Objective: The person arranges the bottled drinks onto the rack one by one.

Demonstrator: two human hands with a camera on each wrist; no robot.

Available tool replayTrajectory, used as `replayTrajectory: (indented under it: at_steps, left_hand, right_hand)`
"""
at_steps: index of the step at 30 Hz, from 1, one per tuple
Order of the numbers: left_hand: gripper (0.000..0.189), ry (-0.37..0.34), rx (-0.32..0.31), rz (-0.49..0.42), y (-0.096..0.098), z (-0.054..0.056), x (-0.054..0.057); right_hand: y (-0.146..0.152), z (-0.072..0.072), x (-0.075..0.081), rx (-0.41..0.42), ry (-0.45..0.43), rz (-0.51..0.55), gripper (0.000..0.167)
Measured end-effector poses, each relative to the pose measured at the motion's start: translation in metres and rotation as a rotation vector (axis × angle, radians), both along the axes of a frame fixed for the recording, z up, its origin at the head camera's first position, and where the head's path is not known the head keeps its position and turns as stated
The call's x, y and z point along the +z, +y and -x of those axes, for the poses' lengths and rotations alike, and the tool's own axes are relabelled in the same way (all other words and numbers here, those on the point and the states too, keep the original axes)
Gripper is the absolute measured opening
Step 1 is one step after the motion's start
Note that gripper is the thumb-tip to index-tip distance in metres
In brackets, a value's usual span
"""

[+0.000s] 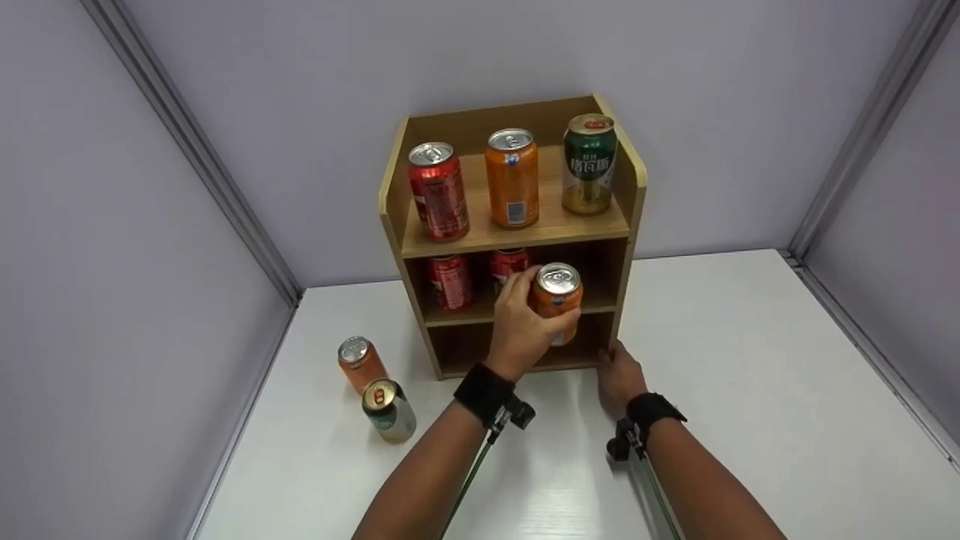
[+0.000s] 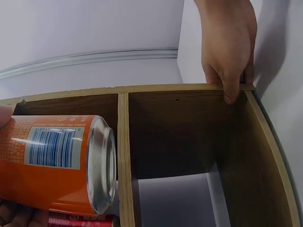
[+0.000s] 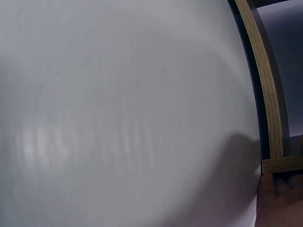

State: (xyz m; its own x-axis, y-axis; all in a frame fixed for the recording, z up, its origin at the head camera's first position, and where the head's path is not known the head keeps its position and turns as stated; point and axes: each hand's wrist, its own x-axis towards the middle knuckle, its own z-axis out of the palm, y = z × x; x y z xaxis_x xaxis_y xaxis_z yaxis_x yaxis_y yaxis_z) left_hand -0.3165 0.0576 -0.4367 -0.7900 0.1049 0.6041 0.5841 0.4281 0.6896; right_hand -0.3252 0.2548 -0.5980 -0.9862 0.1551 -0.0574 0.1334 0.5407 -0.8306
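Observation:
My left hand [image 1: 523, 326] grips an orange drink can [image 1: 556, 306] upright at the right part of the wooden rack's [image 1: 525, 244] middle level. In the left wrist view the can's base [image 2: 102, 165] is close to the front edge of the middle board [image 2: 124, 165]. Two red cans [image 1: 451, 283] stand on that level to the left, the second one partly hidden by my hand. Low on the rack's right side, my right hand [image 1: 621, 379] holds the side panel at its bottom front corner, thumb inside and fingers outside.
On the top level stand a red can [image 1: 440, 196], an orange can [image 1: 513, 187] and a green can [image 1: 589, 163]. Another orange can [image 1: 364, 367] and a green-and-gold can [image 1: 395, 420] stand on the white table [image 1: 300, 472], left of the rack. Pale walls [image 1: 315, 60] enclose the table.

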Motion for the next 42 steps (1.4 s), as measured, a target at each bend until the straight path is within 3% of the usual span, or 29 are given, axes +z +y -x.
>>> replayTrajectory:
  at_steps: [10,20,32,42]
  left_hand:
    - [0.072,-0.006,0.081,0.063,0.022,0.017,0.012]
    - [0.061,-0.099,0.065,0.181,0.030,0.033,0.021]
    - [0.054,-0.136,-0.021,0.069,0.044,0.043,0.020]
    - [0.045,-0.262,-0.082,0.037,0.054,0.049,0.029]
  right_hand:
    - [-0.003,-0.002,0.003,0.001,-0.014,0.008,0.055]
    - [-0.004,-0.003,0.001,-0.015,0.025,-0.036,0.056]
    - [-0.002,-0.001,-0.003,-0.006,0.010,-0.041,0.055]
    - [-0.005,-0.001,-0.001,-0.019,-0.005,-0.023,0.055]
